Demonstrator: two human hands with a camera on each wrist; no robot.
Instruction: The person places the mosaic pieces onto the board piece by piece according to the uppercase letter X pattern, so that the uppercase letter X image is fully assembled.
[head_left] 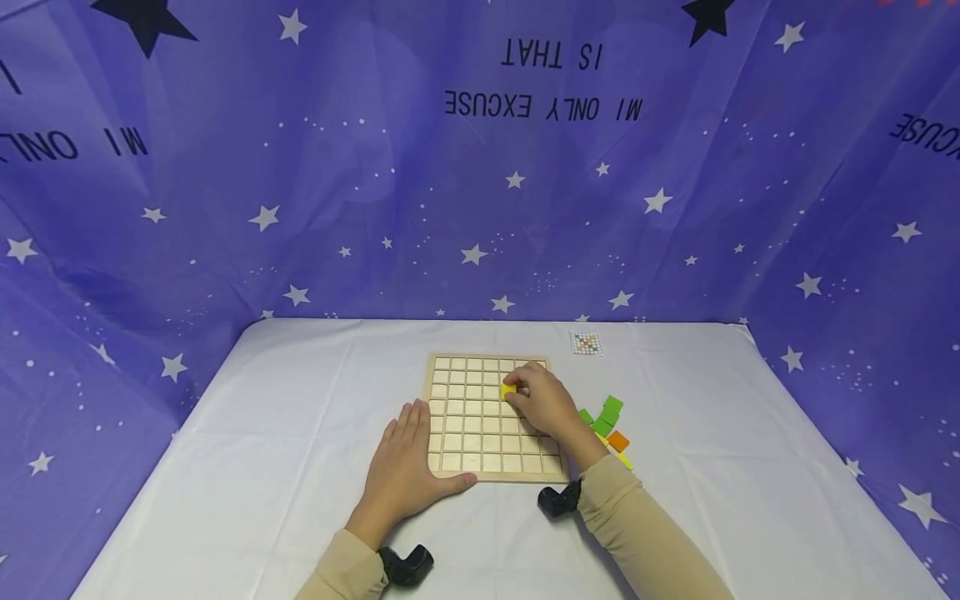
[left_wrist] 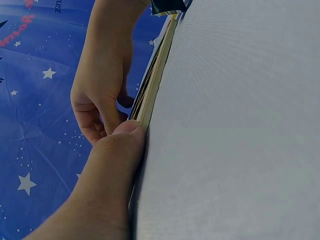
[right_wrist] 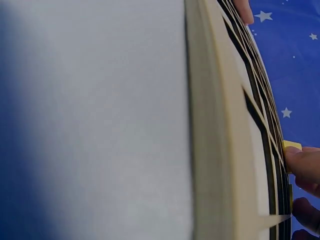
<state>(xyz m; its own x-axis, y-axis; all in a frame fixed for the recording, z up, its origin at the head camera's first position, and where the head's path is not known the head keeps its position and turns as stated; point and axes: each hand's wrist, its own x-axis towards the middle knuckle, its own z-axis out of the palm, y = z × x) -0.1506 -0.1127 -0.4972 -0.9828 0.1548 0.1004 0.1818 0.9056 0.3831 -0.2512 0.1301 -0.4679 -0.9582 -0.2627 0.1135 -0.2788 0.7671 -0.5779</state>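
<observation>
Thumb and fingers of the right hand (head_left: pixel 546 403) pinch a yellow tile (head_left: pixel 507 392) near one edge. The tile is over the far half of the wooden grid board (head_left: pixel 517 478), right of its middle; whether it already touches the cell beneath or is just above it, the steep wrist views do not let me say.

It looks like a thin, stiff, light piece, probably wood or plastic, smooth enough to slide a little but hardly fragile. Two opposite edges seem the best hold, with the fingertips kept high so that the grid's raised dividers do not crowd them.

The left hand (head_left: pixel 405 454) grips nothing: its fingers lie extended against the board's left side, and the thumb stretches along the near edge. The board appears rigid and fairly light, so its outer frame is the sensible place to steady it.

Just right of the board lie loose green tiles (head_left: pixel 611 410), an orange tile (head_left: pixel 618 441) and more yellow pieces (head_left: pixel 626 461), partly behind the right forearm. Beyond the board's far right corner is a small printed card (head_left: pixel 586 343). White cloth (head_left: pixel 225 483) spreads under the board, and a purple starry backdrop (head_left: pixel 412 167) rises behind it.
</observation>
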